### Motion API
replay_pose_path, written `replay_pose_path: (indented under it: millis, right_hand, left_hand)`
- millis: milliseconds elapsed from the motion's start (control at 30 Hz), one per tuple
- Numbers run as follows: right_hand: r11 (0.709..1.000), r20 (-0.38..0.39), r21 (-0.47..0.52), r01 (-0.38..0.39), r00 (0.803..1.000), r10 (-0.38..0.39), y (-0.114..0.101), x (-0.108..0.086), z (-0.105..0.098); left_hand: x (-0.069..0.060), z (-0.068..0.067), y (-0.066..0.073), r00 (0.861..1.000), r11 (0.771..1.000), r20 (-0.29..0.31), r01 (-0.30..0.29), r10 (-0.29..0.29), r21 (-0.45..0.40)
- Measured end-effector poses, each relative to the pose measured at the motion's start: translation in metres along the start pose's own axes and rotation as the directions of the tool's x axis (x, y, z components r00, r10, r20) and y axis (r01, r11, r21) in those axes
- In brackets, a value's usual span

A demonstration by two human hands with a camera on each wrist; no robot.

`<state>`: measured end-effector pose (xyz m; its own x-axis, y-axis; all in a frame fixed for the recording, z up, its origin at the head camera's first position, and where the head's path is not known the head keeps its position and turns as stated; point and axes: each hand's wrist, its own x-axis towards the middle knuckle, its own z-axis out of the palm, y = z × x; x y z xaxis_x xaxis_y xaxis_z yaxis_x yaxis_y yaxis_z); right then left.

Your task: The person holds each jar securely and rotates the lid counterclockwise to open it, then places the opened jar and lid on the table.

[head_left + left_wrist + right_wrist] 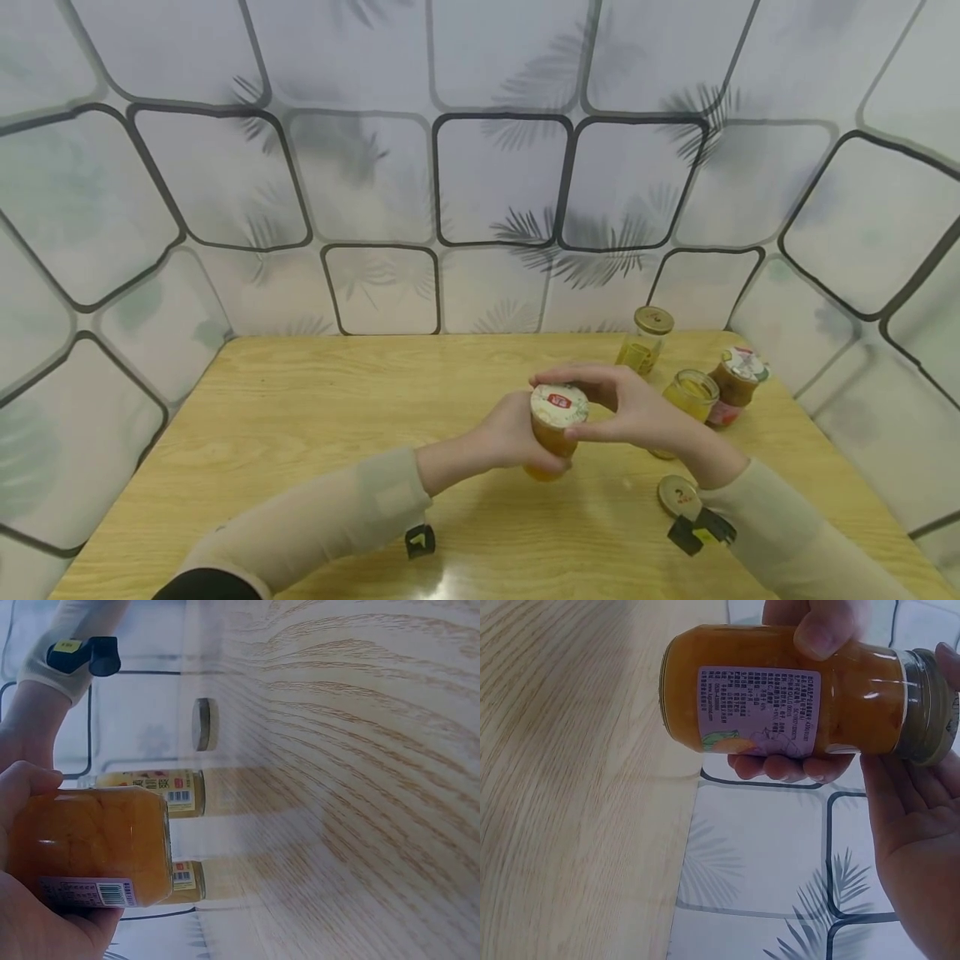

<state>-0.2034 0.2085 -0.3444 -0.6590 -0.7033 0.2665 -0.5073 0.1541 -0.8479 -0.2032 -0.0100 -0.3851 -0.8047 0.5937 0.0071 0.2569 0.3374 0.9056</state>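
A jar of orange fruit is held above the table, its white-topped lid facing up toward the head camera. The left hand grips the jar's body; in the right wrist view its fingers wrap round below the purple label. Around the lid's gold rim, the right hand curves with thumb and fingers on opposite sides. The left wrist view has the jar side-on in the left hand, its flat base over the table.
On the wooden table, a lidded jar with yellow contents stands at the back right. Nearer are an open yellow jar and a jar with a pink label. A loose lid lies below the right forearm.
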Motion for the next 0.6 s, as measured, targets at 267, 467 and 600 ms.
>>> replay_pose_path:
  millis: [267,467,600]
  right_hand:
    - [1.000,0.010,0.019,0.013,1.000,-0.014,0.0011,0.0022,0.0012]
    - [0.999,0.005,0.027,0.017,1.000,-0.017,0.0012,0.0030,0.0009]
    - [1.000,-0.013,0.015,0.014,1.000,-0.014,0.0000,0.0026,-0.0011]
  left_hand:
    - [0.0000,-0.0009,-0.0015,1.000,1.000,-0.002,-0.005,0.005,-0.012]
    - [-0.0013,-0.0018,-0.0009,1.000,1.000,0.007,-0.005,0.005,-0.026]
    - [-0.0012,-0.0010,-0.0031,1.000,0.999,0.012,-0.006,0.007,-0.033]
